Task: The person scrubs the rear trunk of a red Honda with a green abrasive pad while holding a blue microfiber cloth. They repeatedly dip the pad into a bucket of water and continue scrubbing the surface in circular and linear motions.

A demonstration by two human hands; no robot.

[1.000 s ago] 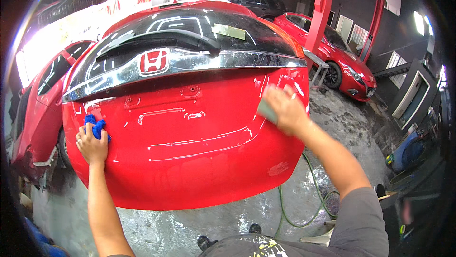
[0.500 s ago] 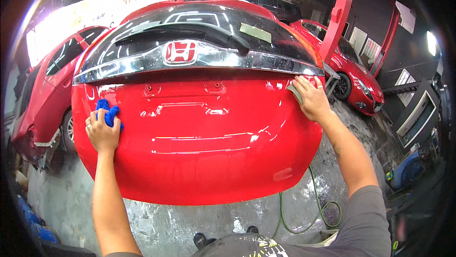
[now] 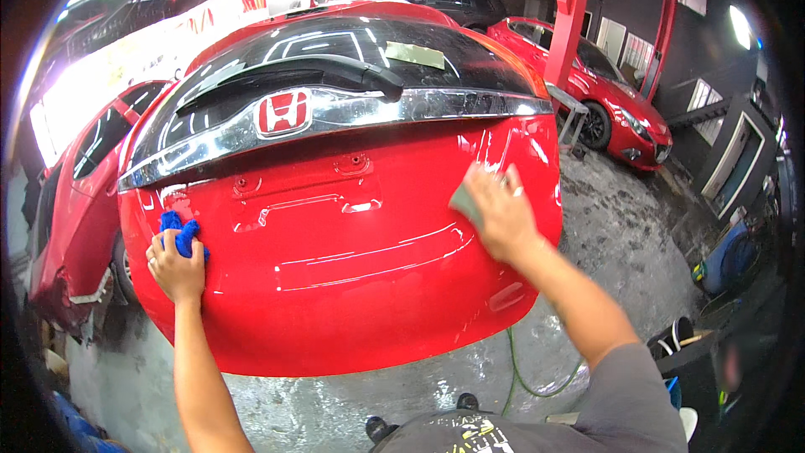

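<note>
A glossy red car tailgate (image 3: 360, 310) fills the middle of the view, with wet-looking streaks on its paint. On its left side my left hand (image 3: 176, 273) is closed around a bunched blue cloth (image 3: 184, 235) and rests against the panel. My right hand (image 3: 506, 222), slightly blurred, lies over the right half of the panel. Under its fingers is a thin grey-green sheet or pad (image 3: 464, 203), pressed to the paint and mostly covered by the hand; its exact kind does not show.
Above the panel run a chrome strip (image 3: 428, 106) and a dark rear window with a wiper (image 3: 293, 74). Red cars stand left (image 3: 80, 218) and right (image 3: 608, 101), beside a red post (image 3: 570, 17). A green hose (image 3: 513, 369) lies on the wet floor.
My right hand has slid the grey-green sheet from the panel's upper right edge leftward and down. My left hand stays on the blue cloth. The view has tilted slightly.
</note>
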